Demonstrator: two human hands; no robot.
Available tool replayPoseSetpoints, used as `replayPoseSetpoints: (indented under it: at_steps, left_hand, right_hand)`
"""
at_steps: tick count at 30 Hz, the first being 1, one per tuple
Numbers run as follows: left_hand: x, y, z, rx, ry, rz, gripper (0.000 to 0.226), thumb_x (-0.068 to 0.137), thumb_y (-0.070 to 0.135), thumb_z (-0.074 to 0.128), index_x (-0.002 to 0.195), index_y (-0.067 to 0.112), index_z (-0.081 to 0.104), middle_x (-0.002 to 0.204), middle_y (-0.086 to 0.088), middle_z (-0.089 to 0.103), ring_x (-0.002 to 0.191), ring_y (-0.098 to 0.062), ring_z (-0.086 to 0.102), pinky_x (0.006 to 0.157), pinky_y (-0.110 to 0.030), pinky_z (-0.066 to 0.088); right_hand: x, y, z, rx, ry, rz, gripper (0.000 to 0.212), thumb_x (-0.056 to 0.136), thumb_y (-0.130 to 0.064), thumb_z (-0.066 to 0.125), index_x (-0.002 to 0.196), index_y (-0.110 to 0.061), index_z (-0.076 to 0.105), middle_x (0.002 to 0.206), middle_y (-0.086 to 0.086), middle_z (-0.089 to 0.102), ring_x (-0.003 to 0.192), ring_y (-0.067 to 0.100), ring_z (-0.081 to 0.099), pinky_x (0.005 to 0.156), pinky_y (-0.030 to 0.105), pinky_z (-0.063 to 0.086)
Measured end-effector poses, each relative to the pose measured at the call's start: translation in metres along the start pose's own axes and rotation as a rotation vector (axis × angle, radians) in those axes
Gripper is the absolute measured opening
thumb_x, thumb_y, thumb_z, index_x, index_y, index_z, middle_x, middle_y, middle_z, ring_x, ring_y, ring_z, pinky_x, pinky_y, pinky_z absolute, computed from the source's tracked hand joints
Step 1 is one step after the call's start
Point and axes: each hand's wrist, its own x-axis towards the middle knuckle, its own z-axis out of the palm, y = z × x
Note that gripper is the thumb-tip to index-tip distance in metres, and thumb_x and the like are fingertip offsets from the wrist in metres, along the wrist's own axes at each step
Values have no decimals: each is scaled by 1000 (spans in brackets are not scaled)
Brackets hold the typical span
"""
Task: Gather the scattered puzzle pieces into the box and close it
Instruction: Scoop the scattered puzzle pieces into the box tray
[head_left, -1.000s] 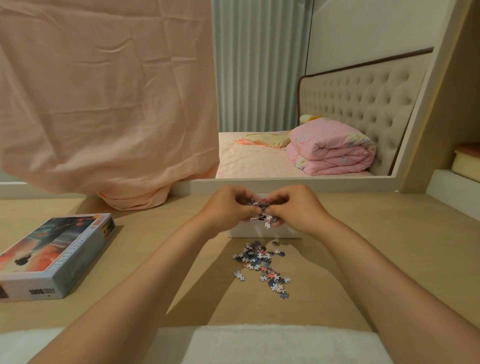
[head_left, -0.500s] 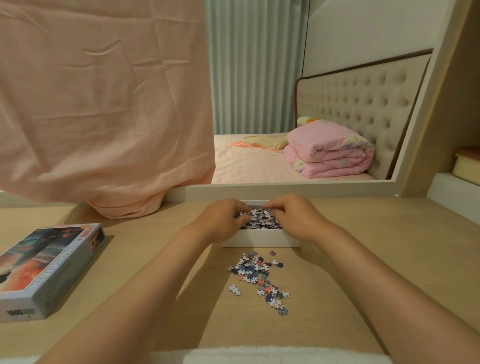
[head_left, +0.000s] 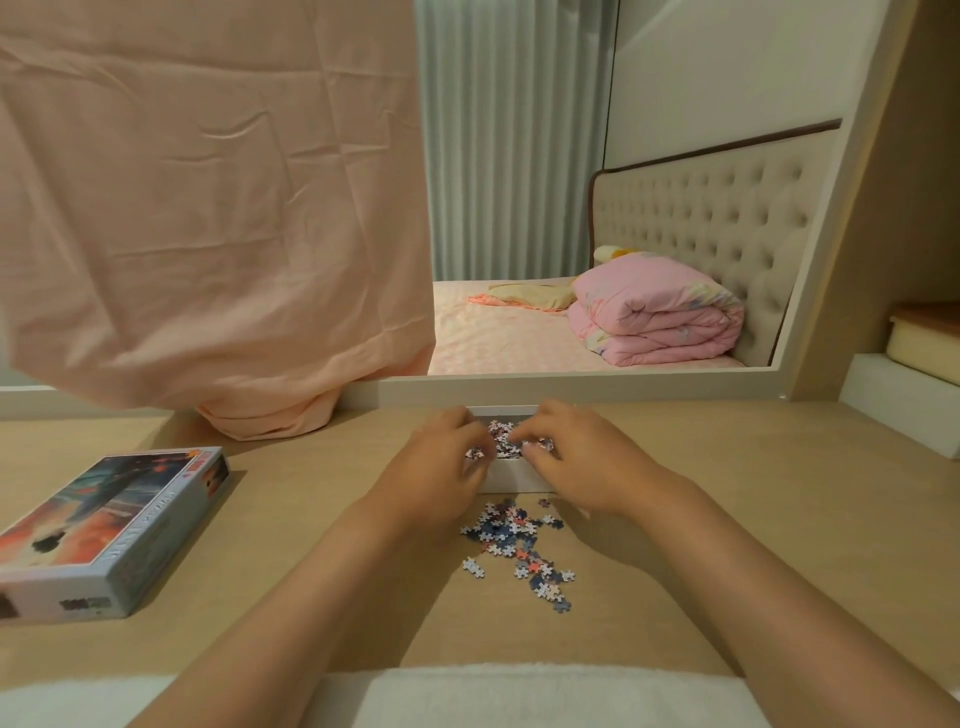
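I see both hands over the white box tray (head_left: 511, 480) at the worktop's (head_left: 753, 519) far edge. The left hand (head_left: 441, 462) and right hand (head_left: 587, 462) have fingers curled into the heaped puzzle pieces (head_left: 501, 434); I cannot tell if either grips any. Scattered pieces (head_left: 519, 545) lie just before the tray, and the printed lid (head_left: 109, 530) is well left.

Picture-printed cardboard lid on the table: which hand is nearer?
Left. The left hand is over the white cardboard box, towards the picture-printed lid; the right hand is farther right.

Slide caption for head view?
Open white box of puzzle pieces, left hand and right hand reaching in; loose pieces on desk, lid at left.
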Motion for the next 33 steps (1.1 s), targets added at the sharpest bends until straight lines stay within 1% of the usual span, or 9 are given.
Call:
replayPoseSetpoints:
  at_steps: [3,7,9,14,17,21,26,30,33]
  left_hand:
    - [-17,8,-3,-32,-176,-33,15,89,31,57,101,27,65,99,10,55,90,-9,54,81,-35,49]
    - [-32,5,8,58,-415,-54,52,90,53,51,138,32,49,133,8,45,121,-11,40,103,-34,38]
    - [-35,7,12,69,-463,-54,59,93,56,47,145,30,41,142,7,40,128,-14,31,110,-37,30]
    - [-36,17,10,-53,-441,-47,65,87,63,54,143,32,45,138,10,44,128,-11,32,109,-32,30]
    - [-38,30,11,-18,-485,-37,87,74,78,57,146,33,37,142,11,39,130,-10,29,110,-31,28]
    - [-41,41,21,106,-504,-40,106,61,90,53,149,36,27,147,10,30,135,-12,20,114,-33,24]
    - [-38,42,30,50,-381,-54,89,71,80,57,144,32,41,140,7,40,129,-14,30,110,-36,29]
    - [-35,34,29,-50,-365,-58,74,79,68,62,141,31,48,134,8,48,124,-14,35,108,-38,34]
    - [-33,30,21,-141,-372,-69,75,80,63,66,144,32,43,138,8,47,129,-12,35,109,-31,32]
  right_hand:
    - [-12,-9,7,15,-188,-1,28,99,-26,49,116,-36,69,105,-10,58,91,12,59,84,37,50]
    - [-23,-5,30,-104,-369,-11,43,101,-25,43,143,-27,49,142,-5,41,133,18,36,111,41,35]
    - [-25,-3,35,-149,-430,-6,46,102,-24,40,148,-25,42,149,-5,35,139,18,26,116,41,27]
    - [-26,4,25,91,-345,61,43,97,-6,40,125,-24,67,128,-4,58,117,16,53,105,36,42]
    - [-25,14,24,23,-305,51,41,95,-4,41,119,-21,70,122,-3,58,113,16,54,102,34,43]
    - [-26,18,26,-97,-394,55,40,93,-1,43,110,-23,72,112,1,64,104,22,59,94,40,48]
    - [-32,19,6,42,-415,169,38,91,-8,54,120,-27,71,117,-10,70,103,8,62,96,25,48]
    - [-40,21,-2,-11,-451,187,35,82,-19,71,116,-21,70,105,-1,70,88,11,61,87,32,51]
    - [-39,15,5,20,-425,174,36,82,-19,74,118,-24,71,97,-5,70,90,15,65,84,29,51]
